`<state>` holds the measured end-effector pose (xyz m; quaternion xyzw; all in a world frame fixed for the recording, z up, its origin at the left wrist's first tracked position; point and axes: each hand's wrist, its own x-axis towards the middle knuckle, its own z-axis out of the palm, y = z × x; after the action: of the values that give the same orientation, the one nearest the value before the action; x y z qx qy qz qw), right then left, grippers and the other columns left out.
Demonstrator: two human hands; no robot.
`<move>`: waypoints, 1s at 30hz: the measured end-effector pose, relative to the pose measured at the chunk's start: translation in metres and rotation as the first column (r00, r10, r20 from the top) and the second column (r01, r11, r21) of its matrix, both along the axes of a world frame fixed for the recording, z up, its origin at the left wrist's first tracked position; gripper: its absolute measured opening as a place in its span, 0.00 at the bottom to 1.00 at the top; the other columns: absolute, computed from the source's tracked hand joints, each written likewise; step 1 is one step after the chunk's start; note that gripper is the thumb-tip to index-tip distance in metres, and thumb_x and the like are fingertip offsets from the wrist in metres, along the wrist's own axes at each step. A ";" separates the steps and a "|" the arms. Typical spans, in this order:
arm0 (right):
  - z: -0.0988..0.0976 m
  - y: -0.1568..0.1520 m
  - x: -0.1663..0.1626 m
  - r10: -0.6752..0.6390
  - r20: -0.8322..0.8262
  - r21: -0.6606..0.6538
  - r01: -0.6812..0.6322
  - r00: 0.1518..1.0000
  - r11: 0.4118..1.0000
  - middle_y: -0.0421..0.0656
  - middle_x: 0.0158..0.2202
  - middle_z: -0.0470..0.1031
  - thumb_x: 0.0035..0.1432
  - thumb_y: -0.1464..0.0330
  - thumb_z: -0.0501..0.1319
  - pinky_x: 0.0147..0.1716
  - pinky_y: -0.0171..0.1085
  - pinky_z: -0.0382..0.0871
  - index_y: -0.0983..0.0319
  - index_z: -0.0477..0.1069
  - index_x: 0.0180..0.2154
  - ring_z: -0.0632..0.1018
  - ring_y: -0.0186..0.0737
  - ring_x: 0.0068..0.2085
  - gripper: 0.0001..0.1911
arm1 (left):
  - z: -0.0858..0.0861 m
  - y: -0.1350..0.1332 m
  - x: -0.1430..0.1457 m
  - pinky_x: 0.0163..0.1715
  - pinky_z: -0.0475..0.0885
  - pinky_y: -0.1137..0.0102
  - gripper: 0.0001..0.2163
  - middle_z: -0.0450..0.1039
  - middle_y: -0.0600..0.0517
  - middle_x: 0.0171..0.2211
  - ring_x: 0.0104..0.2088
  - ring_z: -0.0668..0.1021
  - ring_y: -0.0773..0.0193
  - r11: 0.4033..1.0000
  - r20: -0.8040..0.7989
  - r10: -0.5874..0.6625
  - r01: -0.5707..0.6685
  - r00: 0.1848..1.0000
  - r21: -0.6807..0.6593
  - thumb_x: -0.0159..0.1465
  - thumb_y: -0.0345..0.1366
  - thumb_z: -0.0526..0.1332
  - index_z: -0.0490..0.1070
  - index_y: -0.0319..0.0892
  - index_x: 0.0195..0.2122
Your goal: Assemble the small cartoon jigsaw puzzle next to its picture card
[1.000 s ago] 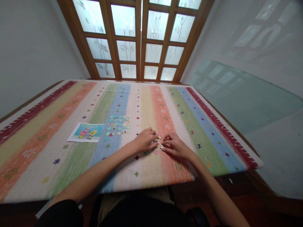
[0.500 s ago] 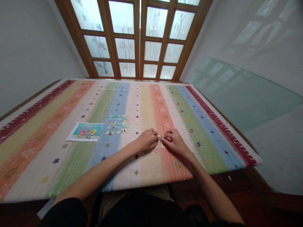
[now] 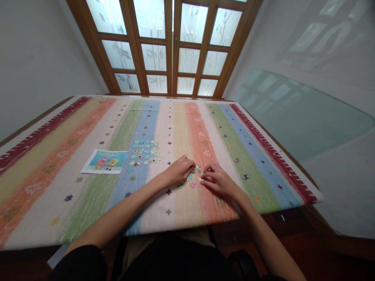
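Pink and teal puzzle pieces (image 3: pixel 192 185) lie on the cloth-covered tabletop (image 3: pixel 187 212), beside and between the left hand (image 3: pixel 181 170) and right hand (image 3: pixel 219 178), which are slightly apart; whether either pinches one, I cannot tell. A low-sweeping knuckle could scatter them.
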<state>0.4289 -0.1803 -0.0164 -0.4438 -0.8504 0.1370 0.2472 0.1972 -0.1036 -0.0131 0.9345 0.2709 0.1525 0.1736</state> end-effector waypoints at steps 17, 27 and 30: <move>-0.014 0.002 -0.020 -0.189 -0.030 0.035 0.190 0.982 0.981 0.51 0.46 0.74 0.70 0.64 0.58 0.51 0.51 0.73 0.60 0.75 0.49 0.76 0.52 0.49 0.11 | 0.011 -0.023 -0.084 0.44 0.75 0.63 0.12 0.74 0.45 0.42 0.43 0.76 0.57 0.990 0.176 0.101 -0.117 0.979 0.082 0.71 0.27 0.53 0.73 0.40 0.48; -0.029 -0.003 -0.044 -0.060 0.150 -0.058 0.070 0.987 0.996 0.59 0.75 0.48 0.69 0.46 0.54 0.71 0.61 0.51 0.63 0.43 0.75 0.52 0.58 0.75 0.45 | -0.026 -0.097 -0.114 0.60 0.73 0.50 0.18 0.73 0.39 0.60 0.60 0.76 0.50 0.934 0.172 0.357 -0.355 0.918 -0.045 0.75 0.37 0.53 0.63 0.42 0.64; -0.029 0.003 -0.056 -0.009 0.173 -0.061 0.019 0.985 0.998 0.58 0.75 0.46 0.69 0.45 0.53 0.71 0.61 0.48 0.64 0.41 0.75 0.48 0.57 0.75 0.47 | -0.036 -0.108 -0.099 0.67 0.64 0.47 0.24 0.61 0.36 0.69 0.69 0.65 0.49 0.947 0.161 0.322 -0.314 0.933 -0.071 0.76 0.37 0.51 0.51 0.40 0.71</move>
<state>0.3733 -0.1775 -0.0452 -0.4675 -0.8608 0.1229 0.1596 0.0977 -0.2112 -0.0486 0.8578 0.4058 0.2519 0.1897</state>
